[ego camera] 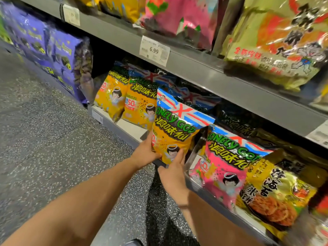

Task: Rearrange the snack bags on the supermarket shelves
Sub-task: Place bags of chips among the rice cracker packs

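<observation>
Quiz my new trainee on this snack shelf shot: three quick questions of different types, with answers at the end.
1. True or false: only the left hand is on the yellow bag.
2. Which colour is the bag just right of it? A purple, B pink, C green.
3. Fill in: the price tag above it reads ___.
Key: 1 false, the right hand is on it too; 2 B, the pink bag; 3 6.99.
</observation>
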`<state>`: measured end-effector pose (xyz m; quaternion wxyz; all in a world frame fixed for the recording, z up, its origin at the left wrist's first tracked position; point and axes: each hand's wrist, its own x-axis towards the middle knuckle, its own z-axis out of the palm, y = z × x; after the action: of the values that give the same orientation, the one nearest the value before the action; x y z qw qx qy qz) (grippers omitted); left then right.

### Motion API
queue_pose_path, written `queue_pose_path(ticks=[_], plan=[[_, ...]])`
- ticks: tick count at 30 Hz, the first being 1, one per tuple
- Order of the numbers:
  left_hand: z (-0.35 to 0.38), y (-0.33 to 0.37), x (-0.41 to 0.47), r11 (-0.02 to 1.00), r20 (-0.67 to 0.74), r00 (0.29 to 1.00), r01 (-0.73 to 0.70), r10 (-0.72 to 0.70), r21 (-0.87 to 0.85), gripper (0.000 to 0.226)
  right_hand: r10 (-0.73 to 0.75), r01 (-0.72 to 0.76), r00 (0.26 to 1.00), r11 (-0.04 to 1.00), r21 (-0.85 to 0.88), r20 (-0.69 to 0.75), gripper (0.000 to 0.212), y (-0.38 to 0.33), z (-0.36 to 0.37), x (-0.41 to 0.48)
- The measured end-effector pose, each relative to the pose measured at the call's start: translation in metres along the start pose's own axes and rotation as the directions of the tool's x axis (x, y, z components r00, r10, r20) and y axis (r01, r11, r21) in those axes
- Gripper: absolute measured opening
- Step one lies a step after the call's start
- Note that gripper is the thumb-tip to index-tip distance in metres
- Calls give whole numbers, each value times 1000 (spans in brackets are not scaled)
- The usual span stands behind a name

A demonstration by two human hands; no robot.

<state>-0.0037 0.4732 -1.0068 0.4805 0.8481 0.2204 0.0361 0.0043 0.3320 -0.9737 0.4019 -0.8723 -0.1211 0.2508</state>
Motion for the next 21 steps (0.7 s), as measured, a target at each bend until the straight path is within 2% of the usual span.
queue_pose_path(ticks=[3,7,10,15,18,21], plan=[[1,-3,5,978,83,997,11,7,-209,110,71,-71,997,991,111,3,97,9,1,3],[5,-15,6,944,115,993,45,-8,-325,104,195,-195,981,969,150,11,86,21,-5,5],[7,-17,9,948,84,996,36,-9,-317,101,239,-241,970,941,239,36,87,19,1,12],[9,-18,16,948,56,998,34,-17,-316,99,293,-258,956,865,430,-15,105,9,16,26],[11,-18,20,958,46,999,38,-26,-285,102,279,-225,959,869,441,-59,85,10,11,32],[12,-17,23,965,55,998,37,-23,-258,105,294,-243,953,892,380,-79,79,13,8,39]])
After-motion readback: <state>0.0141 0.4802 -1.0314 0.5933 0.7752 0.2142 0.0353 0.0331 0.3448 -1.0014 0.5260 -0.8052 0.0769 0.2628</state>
